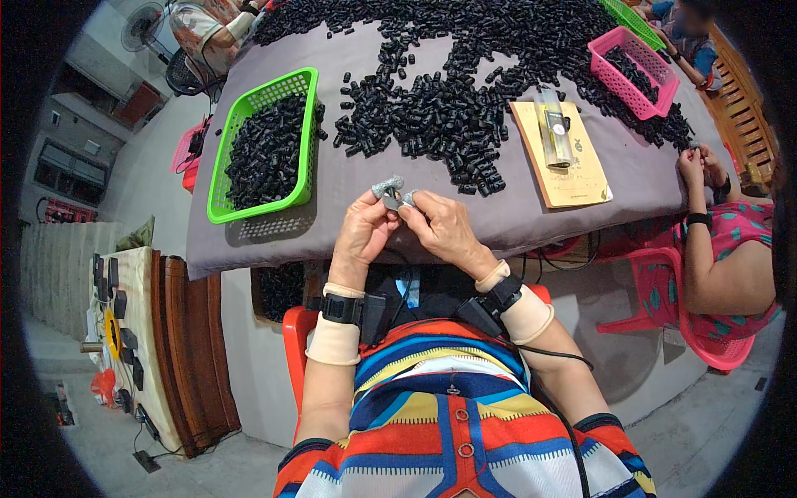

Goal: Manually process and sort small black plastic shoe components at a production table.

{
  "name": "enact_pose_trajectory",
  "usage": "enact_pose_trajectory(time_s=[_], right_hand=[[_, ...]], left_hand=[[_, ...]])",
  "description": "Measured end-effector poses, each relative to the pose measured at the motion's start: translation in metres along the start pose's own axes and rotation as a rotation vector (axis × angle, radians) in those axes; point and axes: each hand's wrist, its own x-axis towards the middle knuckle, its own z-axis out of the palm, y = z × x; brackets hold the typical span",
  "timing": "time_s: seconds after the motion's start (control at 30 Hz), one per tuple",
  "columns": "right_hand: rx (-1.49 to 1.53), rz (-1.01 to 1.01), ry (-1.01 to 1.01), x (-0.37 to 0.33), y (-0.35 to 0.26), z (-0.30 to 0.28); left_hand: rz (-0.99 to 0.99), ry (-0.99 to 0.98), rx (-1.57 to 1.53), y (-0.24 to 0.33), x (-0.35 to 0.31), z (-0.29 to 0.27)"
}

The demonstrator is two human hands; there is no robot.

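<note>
A small dark part (391, 201) is pinched by the left fingers (376, 210) and right fingers (427, 207); its handling seems unfinished. Beyond the fingers, black pieces (432, 116) are heaped on the desk (510, 217). Left of the fingers, a green basket (310, 153) is well filled; rightward, reach could be hindered by a yellow pad (581, 187).

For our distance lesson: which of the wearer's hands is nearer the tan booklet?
Right: the right hand sits left of the tan booklet; the left hand is farther left.
</note>
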Motion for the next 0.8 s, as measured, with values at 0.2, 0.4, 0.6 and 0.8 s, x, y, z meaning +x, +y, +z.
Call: enact_pose_trajectory(time_s=[0.2,0.4,0.6,0.8], right_hand=[[-0.006,-0.006,0.001,0.0011,-0.0006,-0.0011],[-0.018,-0.015,0.002,0.0005,0.0016,0.0008],[-0.051,-0.015,0.006,0.0007,0.0025,0.0022],[-0.066,-0.006,0.005,0.0011,0.0,0.0017]], left_hand=[[-0.008,0.064,0.023,0.0002,-0.0001,0.0055],[-0.011,0.088,0.014,0.0016,-0.0012,0.0088],[-0.021,0.047,-0.007,0.0011,0.0003,0.0038],[-0.032,0.028,0.005,0.0041,-0.0006,0.0074]])
